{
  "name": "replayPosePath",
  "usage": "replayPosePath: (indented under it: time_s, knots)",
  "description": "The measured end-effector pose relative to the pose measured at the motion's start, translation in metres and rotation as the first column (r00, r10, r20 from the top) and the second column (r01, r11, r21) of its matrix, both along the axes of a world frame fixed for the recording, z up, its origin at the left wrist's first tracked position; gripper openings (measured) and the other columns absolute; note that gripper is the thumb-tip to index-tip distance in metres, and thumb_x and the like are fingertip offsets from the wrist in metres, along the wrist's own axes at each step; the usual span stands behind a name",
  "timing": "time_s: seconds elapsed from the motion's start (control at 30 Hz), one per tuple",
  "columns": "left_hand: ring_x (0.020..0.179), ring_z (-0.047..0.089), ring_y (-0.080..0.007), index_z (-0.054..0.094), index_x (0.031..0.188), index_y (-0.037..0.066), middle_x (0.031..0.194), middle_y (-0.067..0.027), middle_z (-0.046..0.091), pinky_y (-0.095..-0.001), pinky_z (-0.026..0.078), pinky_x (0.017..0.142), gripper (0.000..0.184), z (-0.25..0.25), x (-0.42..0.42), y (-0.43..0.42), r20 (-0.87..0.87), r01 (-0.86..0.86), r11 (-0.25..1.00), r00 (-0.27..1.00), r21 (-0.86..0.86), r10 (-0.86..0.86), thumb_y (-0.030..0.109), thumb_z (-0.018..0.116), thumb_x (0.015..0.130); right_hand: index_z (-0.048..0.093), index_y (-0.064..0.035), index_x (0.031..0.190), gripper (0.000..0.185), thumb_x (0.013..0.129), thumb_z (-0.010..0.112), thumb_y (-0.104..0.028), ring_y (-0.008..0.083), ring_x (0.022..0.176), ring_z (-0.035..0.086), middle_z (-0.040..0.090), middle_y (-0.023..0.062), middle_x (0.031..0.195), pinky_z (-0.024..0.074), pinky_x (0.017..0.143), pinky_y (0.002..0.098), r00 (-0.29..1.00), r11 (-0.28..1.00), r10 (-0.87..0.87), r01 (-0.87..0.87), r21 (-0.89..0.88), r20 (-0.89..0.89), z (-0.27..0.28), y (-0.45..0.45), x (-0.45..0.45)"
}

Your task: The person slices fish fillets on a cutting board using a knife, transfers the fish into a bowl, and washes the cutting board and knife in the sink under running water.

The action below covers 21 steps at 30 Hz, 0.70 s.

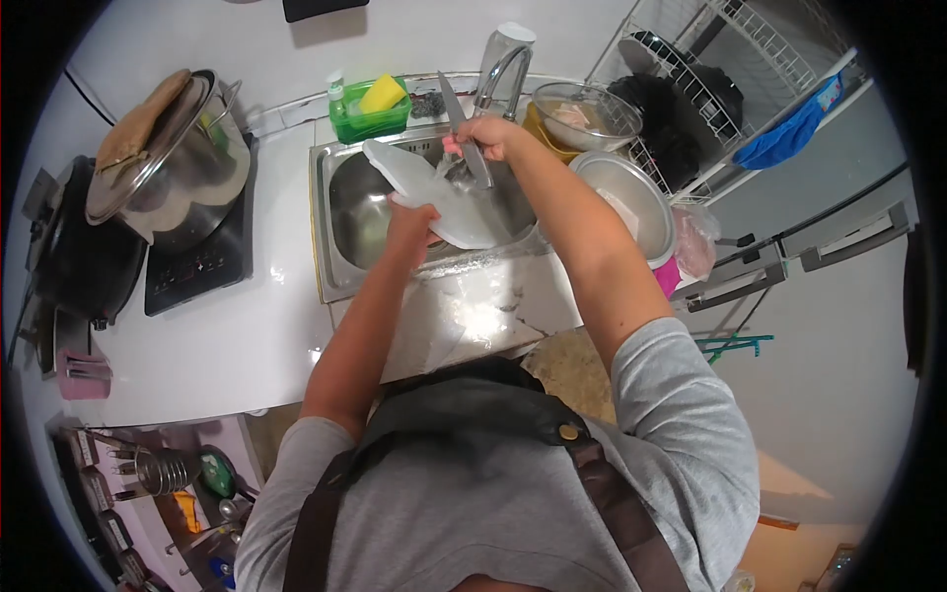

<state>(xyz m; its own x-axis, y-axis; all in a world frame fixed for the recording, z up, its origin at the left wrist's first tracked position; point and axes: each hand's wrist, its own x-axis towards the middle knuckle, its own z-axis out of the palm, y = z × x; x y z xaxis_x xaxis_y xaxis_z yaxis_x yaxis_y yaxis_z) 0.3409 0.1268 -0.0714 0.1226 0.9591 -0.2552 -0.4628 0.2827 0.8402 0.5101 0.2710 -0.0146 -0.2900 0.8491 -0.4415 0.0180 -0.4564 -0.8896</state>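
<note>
My left hand [412, 225] grips the lower edge of a white cutting board [429, 192], tilted over the metal sink [340, 212]. In my right hand [483, 138] is a metal knife [452, 101], its narrow end pointing up and away toward the wall. My right fingers are closed around the middle of the knife, beside the curved faucet [521, 64]. The board hides part of the basin. Whether water is running is hard to make out.
A green caddy [370, 122] with a yellow sponge [383, 94] stands behind the sink. At right are a glass bowl [607, 109] and a metal pot [651, 212]. A lidded pot [202, 187] sits on the induction cooker [197, 271] at left.
</note>
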Motion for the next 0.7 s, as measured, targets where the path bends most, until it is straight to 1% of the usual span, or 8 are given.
replayPosePath:
  time_s: [0.07,0.13,0.23,0.27,0.37,0.53,0.67,0.7]
  knots:
    - [0.101,0.053,-0.0329,0.02,0.12,0.012,0.115,-0.0179,0.04,-0.0465,0.054,0.074,0.065,0.006,0.001,0.004,-0.035,-0.017,1.0,0.999,-0.022,0.016,-0.005,0.053,0.066,0.048,0.0141,0.108,0.028,0.081,0.046,0.007,0.026,0.088,0.065,0.059,0.0198,0.103,0.0577,0.067,0.0334,0.998,1.0,-0.025,0.025,-0.007,0.062,-0.006,0.008,-0.01]
    - [0.096,0.052,-0.0326,0.021,0.112,0.014,0.109,-0.0165,0.039,-0.0454,0.053,0.068,0.064,0.019,0.002,0.006,-0.045,-0.008,0.997,0.999,-0.08,0.004,-0.008,0.052,0.061,0.049,0.013,0.105,0.024,0.082,0.048,0.005,0.0265,0.085,0.065,0.06,0.0201,0.1,0.0576,0.065,0.0337,0.958,0.998,-0.027,0.008,-0.067,-0.285,-0.01,0.017,-0.029]
    - [0.093,0.051,-0.0318,0.02,0.108,0.015,0.109,-0.0164,0.037,-0.0444,0.051,0.065,0.062,0.014,0.004,0.011,-0.004,0.006,0.999,1.0,-0.051,-0.006,-0.008,0.052,0.06,0.049,0.0108,0.104,0.022,0.084,0.05,0.002,0.0244,0.074,0.064,0.059,0.0198,0.092,0.0578,0.062,0.0357,0.901,0.995,-0.012,-0.03,-0.09,-0.433,0.021,-0.002,-0.046]
    - [0.093,0.051,-0.0318,0.02,0.108,0.015,0.109,-0.0164,0.037,-0.0444,0.051,0.065,0.062,0.012,0.003,0.011,-0.007,0.012,0.998,1.0,-0.056,-0.013,-0.008,0.052,0.06,0.049,0.0108,0.104,0.022,0.084,0.05,0.002,0.0244,0.074,0.064,0.059,0.0198,0.092,0.0578,0.062,0.0357,0.9,0.995,-0.02,-0.024,-0.095,-0.435,0.007,0.007,-0.04]
    - [0.093,0.051,-0.0317,0.019,0.109,0.016,0.11,-0.0166,0.037,-0.0449,0.051,0.066,0.065,0.011,0.001,0.015,-0.007,0.036,0.998,0.999,-0.053,-0.037,-0.007,0.053,0.059,0.051,0.0113,0.1,0.017,0.086,0.048,0.002,0.0238,0.071,0.064,0.061,0.0171,0.087,0.057,0.06,0.0323,0.995,0.995,-0.104,0.104,-0.004,0.011,-0.018,0.032,-0.019]
    - [0.103,0.049,-0.0296,0.023,0.11,0.015,0.112,-0.0131,0.041,-0.0424,0.051,0.076,0.06,0.016,0.002,0.012,-0.066,0.025,0.995,0.997,-0.102,-0.032,-0.008,0.053,0.064,0.052,0.0084,0.099,0.017,0.086,0.052,-0.003,0.0211,0.071,0.064,0.061,0.0136,0.084,0.057,0.061,0.0341,0.94,0.998,-0.027,0.044,0.041,-0.339,-0.005,0.019,-0.042]
    - [0.103,0.049,-0.0299,0.023,0.111,0.015,0.112,-0.0131,0.041,-0.0433,0.051,0.076,0.061,0.005,-0.002,0.02,-0.04,0.104,0.991,0.993,-0.087,-0.108,-0.009,0.053,0.064,0.055,0.0029,0.1,0.016,0.086,0.053,-0.004,0.0187,0.068,0.062,0.062,0.015,0.088,0.0553,0.058,0.0329,0.912,0.975,-0.213,0.175,0.135,0.351,-0.009,0.028,-0.037]
    - [0.102,0.05,-0.0296,0.023,0.112,0.016,0.112,-0.013,0.042,-0.0437,0.051,0.076,0.062,0.013,-0.001,0.013,-0.049,0.059,0.993,0.997,-0.105,-0.064,-0.009,0.053,0.064,0.056,0.0022,0.098,0.014,0.086,0.054,-0.004,0.0179,0.067,0.062,0.062,0.0143,0.086,0.0537,0.055,0.0318,0.952,0.99,-0.118,0.09,0.11,0.284,-0.004,0.024,-0.032]
